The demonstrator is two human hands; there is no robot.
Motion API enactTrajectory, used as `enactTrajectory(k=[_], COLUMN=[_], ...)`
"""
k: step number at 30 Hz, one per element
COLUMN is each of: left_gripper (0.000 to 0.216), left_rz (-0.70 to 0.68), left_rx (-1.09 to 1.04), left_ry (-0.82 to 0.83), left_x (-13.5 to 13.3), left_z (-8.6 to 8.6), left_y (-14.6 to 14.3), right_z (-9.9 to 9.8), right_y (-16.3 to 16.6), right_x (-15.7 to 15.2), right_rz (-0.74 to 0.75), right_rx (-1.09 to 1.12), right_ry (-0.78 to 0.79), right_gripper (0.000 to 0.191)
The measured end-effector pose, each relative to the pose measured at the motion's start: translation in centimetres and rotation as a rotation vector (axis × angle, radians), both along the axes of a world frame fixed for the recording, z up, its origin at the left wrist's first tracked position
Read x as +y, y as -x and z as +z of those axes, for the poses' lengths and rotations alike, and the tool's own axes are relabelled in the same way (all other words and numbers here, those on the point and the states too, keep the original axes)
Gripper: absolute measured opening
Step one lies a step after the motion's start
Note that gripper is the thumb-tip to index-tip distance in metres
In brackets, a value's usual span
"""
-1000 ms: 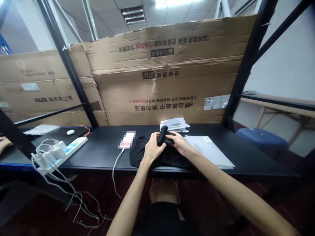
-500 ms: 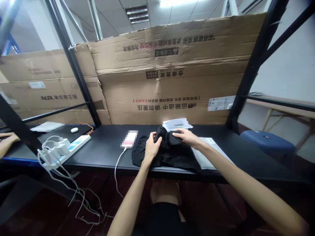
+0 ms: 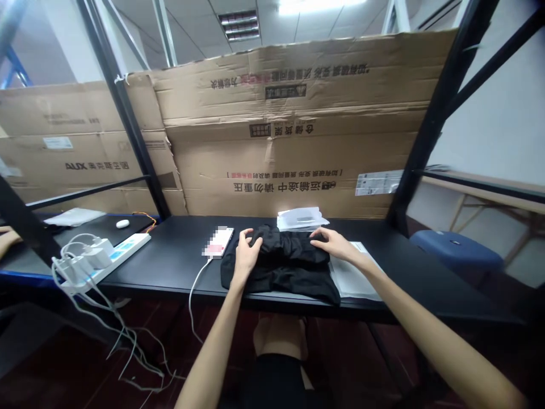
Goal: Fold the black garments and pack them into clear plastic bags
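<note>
A black garment (image 3: 283,267) lies spread on the black table (image 3: 174,267) in front of me. My left hand (image 3: 247,253) pinches the cloth's upper left edge with curled fingers. My right hand (image 3: 332,243) grips the upper right edge of the same cloth. Both hands hold the top edge stretched out between them, low over the table.
A phone (image 3: 218,243) on a white cable lies left of the garment. Clear plastic bags (image 3: 302,218) sit behind it and a flat bag (image 3: 353,272) to its right. A power strip with chargers (image 3: 97,257) is at the left. Cardboard sheets (image 3: 289,125) wall the back. Another person's hand (image 3: 6,237) shows at the far left.
The hands held a bunched-up part of the garment together above the table; they have moved apart and lowered, spreading the cloth's top edge out flat.
</note>
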State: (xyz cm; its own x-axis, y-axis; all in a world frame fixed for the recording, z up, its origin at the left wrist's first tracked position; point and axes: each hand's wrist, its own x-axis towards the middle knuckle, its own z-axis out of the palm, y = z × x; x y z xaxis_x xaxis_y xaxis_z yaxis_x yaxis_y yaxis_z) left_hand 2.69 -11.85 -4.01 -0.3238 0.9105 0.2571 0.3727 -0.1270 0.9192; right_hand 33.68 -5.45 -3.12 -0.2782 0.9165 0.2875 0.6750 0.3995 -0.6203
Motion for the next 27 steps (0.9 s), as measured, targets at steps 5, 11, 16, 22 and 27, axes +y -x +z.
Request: enactTrajectory(k=[5,11,16,22,27], left_gripper=[0.038,0.033,0.053,0.056,0.045], left_rz=[-0.023,0.069,-0.010,0.101,0.102], left_rx=[0.274,0.719,0.785,0.825,0.851], left_ry=[0.046,-0.181,-0.147,-0.042,-0.001], left_x=[-0.3,-1.9,-2.1,-1.5,-1.6], left_z=[-0.3,-0.4,-1.6,-3.0,-2.3], left_y=[0.4,-2.7,-5.9,-6.4,-5.5], right_z=[-0.6,-1.4,-2.1,-2.9,-3.0], right_y=[0.0,0.0,0.4,0.7,0.7], right_x=[-0.5,-0.6,-0.9,-1.1,-1.0], right_rz=[-0.052,-0.067,-0.030,-0.012,-0.022], right_rx=[-0.080,-0.174,-0.240,-0.320,-0.327], right_ry=[-0.036,-0.097,-0.153,-0.186,-0.193], right_gripper=[0.022,0.027,0.025,0.028,0.028])
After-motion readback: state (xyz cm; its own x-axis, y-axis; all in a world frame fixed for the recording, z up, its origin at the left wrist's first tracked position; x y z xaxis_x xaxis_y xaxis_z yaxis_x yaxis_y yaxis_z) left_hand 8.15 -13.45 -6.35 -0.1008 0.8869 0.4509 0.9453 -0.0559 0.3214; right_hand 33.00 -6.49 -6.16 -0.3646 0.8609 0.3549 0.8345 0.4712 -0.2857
